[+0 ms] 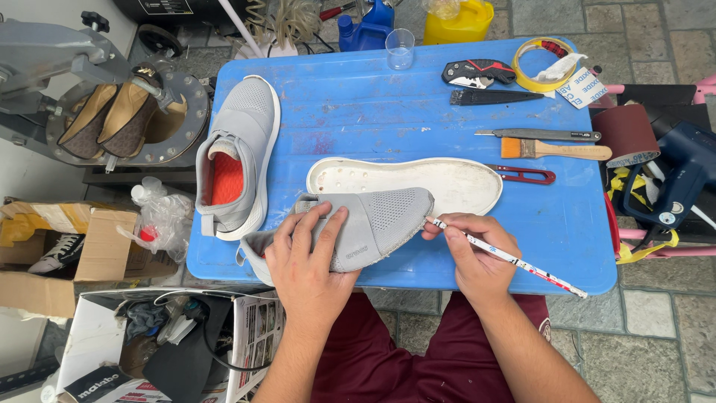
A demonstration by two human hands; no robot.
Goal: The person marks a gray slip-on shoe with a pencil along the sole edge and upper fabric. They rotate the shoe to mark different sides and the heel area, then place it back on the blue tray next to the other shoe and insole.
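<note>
Shoes first: two grey ones on the blue worktop (358, 112). A whole grey shoe (239, 153) with an orange lining lies at the left, and a grey upper (373, 224) with no sole lies near me, its toe pointing right. One white sole (418, 183) sits just beyond the upper, touching its far edge. Further right I count one brush (556, 149), one red-handled snip (522, 175), one folding knife (477, 72), one roll of yellow tape (544, 63) and one clear cup (400, 48).

The cardboard box (89, 254) on the floor at the left holds what looks like a dark sneaker, though I see little of it.

My left hand (306, 261) lies flat, fingers spread, pressing down on the heel half of the upper. My right hand (473, 250) pinches a white pencil (507, 257), grip closed round its shaft, tip touching the upper's toe.
</note>
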